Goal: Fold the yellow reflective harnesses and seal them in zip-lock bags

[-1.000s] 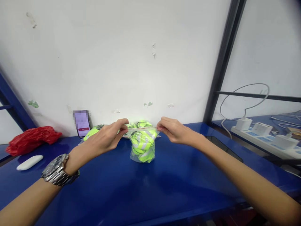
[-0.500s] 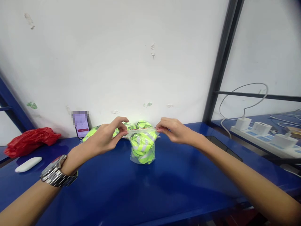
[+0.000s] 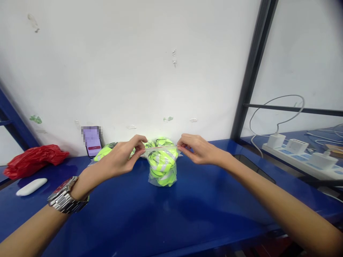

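Observation:
A clear zip bag [image 3: 162, 167] stands upright on the blue table, holding a folded bright yellow-green cloth with silvery reflective strips. My left hand [image 3: 125, 153], with a steel watch on its wrist, pinches the left end of the bag's top edge between thumb and fingers. At the right end of that edge, my right hand [image 3: 197, 149] pinches the plastic in the same way. The edge is drawn straight between both hands and shows a thin red line. Behind the bag and my left hand lie more yellow-green bundles [image 3: 103, 153], partly hidden.
A phone [image 3: 92, 142] leans against the white wall. Left of it lie a red plastic bag [image 3: 34, 160] and a white oval object [image 3: 32, 187]. A dark flat device [image 3: 253, 167] rests at right, near a power strip [image 3: 302, 157] with chargers and cables beyond the black post [image 3: 252, 71].
My right fingertips have shifted very slightly left along the bag's top edge. Both hands keep their pinch, and the bag stays in place.

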`<state>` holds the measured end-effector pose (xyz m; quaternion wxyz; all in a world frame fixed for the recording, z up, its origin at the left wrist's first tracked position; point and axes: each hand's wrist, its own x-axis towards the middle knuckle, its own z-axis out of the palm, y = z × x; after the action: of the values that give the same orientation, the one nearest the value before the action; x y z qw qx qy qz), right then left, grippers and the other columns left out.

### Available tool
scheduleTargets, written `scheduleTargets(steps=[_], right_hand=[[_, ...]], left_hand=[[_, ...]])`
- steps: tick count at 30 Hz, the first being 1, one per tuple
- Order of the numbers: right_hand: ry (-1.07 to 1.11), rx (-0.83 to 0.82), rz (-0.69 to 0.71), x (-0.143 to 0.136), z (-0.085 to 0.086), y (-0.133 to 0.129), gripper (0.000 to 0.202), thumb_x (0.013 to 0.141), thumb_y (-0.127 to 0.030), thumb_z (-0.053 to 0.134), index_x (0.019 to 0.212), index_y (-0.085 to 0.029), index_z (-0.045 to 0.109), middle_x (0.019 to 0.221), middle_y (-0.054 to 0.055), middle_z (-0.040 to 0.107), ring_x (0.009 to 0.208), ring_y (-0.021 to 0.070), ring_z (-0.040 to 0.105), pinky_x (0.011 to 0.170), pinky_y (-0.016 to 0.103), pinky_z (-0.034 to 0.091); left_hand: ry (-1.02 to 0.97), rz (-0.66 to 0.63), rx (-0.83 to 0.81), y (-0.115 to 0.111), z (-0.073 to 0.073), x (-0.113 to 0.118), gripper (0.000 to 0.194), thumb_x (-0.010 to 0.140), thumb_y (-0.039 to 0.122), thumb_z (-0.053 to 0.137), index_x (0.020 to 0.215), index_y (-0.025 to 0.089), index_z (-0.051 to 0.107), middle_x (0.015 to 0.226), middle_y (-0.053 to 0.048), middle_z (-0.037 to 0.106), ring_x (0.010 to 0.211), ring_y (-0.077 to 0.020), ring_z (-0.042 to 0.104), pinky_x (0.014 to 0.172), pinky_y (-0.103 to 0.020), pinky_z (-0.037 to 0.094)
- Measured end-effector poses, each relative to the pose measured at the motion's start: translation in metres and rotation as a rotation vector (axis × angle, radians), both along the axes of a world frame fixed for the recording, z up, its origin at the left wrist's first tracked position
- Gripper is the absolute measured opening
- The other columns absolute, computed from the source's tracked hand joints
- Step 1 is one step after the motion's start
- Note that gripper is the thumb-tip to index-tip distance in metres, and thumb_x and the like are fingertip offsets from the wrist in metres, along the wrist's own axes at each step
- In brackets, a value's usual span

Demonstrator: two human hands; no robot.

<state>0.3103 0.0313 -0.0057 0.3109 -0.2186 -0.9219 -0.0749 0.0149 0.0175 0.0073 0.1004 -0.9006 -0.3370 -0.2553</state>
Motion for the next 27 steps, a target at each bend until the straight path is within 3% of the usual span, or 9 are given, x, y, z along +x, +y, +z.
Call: scheduleTargets(steps=[5, 9, 11, 15, 20, 27], right_hand=[[0.010, -0.064, 0.007, -0.001, 0.002, -0.001, 0.009, 0.089, -0.014, 0.045, 0.082, -0.016, 0.050, 0.075, 0.003, 0.053, 0.065, 0.0128, 0.044, 0.061, 0.027, 0.035], [-0.003, -0.068, -0.011, -0.002, 0.002, -0.001, 0.011, 0.092, -0.016, 0.043, 0.084, -0.016, 0.051, 0.077, 0.004, 0.054, 0.067, 0.0141, 0.045, 0.061, 0.028, 0.034], [-0.013, -0.072, -0.013, -0.002, 0.002, -0.001, 0.010, 0.092, -0.014, 0.043, 0.087, -0.016, 0.052, 0.081, 0.005, 0.055, 0.070, 0.0150, 0.046, 0.062, 0.028, 0.035], [-0.043, -0.087, -0.023, 0.001, 0.002, -0.003, 0.013, 0.090, -0.009, 0.043, 0.092, -0.017, 0.052, 0.086, 0.006, 0.055, 0.071, 0.0153, 0.047, 0.063, 0.028, 0.035], [-0.076, -0.056, -0.016, 0.002, 0.003, -0.008, 0.011, 0.093, -0.014, 0.039, 0.088, -0.017, 0.049, 0.081, 0.005, 0.049, 0.068, 0.0147, 0.042, 0.061, 0.028, 0.033], [-0.088, -0.042, -0.023, 0.000, 0.004, -0.012, 0.011, 0.092, -0.013, 0.040, 0.084, -0.017, 0.046, 0.078, 0.004, 0.048, 0.064, 0.0142, 0.039, 0.060, 0.029, 0.032]], left_hand=[[0.034, -0.038, -0.067, -0.004, 0.009, 0.007, 0.027, 0.093, 0.026, 0.044, 0.119, 0.020, 0.050, 0.083, -0.002, 0.065, 0.072, -0.0140, 0.061, 0.065, -0.025, 0.046], [0.073, -0.070, -0.053, -0.002, 0.012, 0.010, 0.018, 0.094, 0.027, 0.043, 0.096, 0.020, 0.059, 0.079, -0.002, 0.065, 0.066, -0.0126, 0.059, 0.060, -0.024, 0.042], [0.103, -0.077, -0.023, 0.000, 0.011, 0.009, 0.019, 0.095, 0.025, 0.041, 0.089, 0.019, 0.058, 0.078, -0.002, 0.063, 0.065, -0.0124, 0.057, 0.059, -0.024, 0.042], [0.162, -0.092, 0.079, 0.003, 0.004, 0.006, 0.019, 0.097, 0.022, 0.035, 0.094, 0.018, 0.054, 0.080, -0.005, 0.059, 0.066, -0.0136, 0.054, 0.059, -0.026, 0.041], [0.258, -0.081, 0.196, -0.001, -0.002, 0.004, 0.020, 0.098, 0.018, 0.032, 0.097, 0.017, 0.052, 0.084, -0.006, 0.055, 0.071, -0.0154, 0.053, 0.064, -0.029, 0.042], [0.239, -0.057, 0.183, -0.004, -0.002, 0.008, 0.020, 0.097, 0.019, 0.034, 0.095, 0.017, 0.053, 0.085, -0.006, 0.055, 0.071, -0.0159, 0.053, 0.063, -0.030, 0.040]])
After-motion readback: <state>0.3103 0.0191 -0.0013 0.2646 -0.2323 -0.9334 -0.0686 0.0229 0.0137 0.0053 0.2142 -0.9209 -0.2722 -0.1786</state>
